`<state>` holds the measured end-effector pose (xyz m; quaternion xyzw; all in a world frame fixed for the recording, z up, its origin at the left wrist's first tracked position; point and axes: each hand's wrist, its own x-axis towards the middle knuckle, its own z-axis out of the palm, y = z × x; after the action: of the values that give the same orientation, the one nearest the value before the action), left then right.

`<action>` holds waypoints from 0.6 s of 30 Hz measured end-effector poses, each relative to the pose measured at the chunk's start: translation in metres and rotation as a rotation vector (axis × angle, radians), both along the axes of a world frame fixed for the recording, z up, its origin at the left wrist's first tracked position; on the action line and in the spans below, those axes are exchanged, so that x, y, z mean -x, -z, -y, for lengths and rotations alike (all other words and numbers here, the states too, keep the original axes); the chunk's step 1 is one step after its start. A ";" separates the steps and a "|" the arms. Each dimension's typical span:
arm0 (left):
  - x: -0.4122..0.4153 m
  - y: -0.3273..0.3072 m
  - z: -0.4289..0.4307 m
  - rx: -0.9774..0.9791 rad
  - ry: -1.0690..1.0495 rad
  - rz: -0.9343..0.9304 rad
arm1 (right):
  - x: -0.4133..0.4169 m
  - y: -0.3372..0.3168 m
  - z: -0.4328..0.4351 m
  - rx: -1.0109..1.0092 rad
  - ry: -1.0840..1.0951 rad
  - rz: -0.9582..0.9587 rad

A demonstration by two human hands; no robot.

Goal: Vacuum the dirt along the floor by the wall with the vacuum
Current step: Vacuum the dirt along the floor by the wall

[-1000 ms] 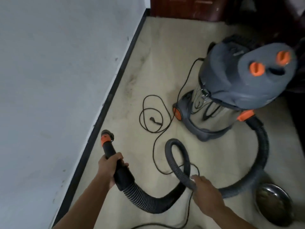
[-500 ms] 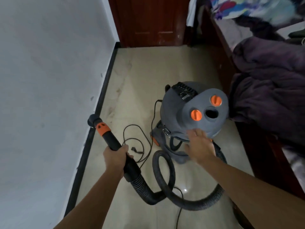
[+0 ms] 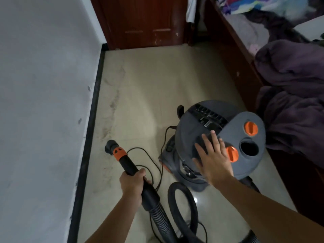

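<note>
Near the wall (image 3: pixel 43 102), left hand (image 3: pixel 132 185) grips wand (image 3: pixel 128 163), right hand (image 3: pixel 213 158) touches vacuum (image 3: pixel 191 127).

My right hand (image 3: pixel 213 160) has left the hose (image 3: pixel 158 216) and now lies flat on the vacuum canister lid (image 3: pixel 192 127) (fingers spread); my gaze has lifted, revealing the door (image 3: pixel 145 21).
</note>
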<state>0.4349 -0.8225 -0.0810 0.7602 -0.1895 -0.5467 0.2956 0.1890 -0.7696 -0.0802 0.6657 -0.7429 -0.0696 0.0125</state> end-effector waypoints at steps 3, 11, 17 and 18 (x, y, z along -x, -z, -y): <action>0.004 0.007 0.023 -0.039 -0.001 -0.024 | 0.005 0.007 0.014 0.040 -0.033 0.008; 0.017 0.020 0.067 -0.086 -0.046 -0.071 | 0.045 0.011 0.087 0.132 -0.088 -0.043; 0.017 0.037 0.096 -0.132 -0.154 -0.060 | 0.073 0.012 0.163 0.188 -0.095 -0.033; 0.017 0.039 0.101 -0.141 -0.162 -0.054 | 0.077 0.012 0.175 0.181 -0.092 -0.031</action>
<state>0.4178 -0.9232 -0.1203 0.7768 -0.0803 -0.5534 0.2896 0.1116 -0.9447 -0.0921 0.6940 -0.7146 -0.0119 0.0872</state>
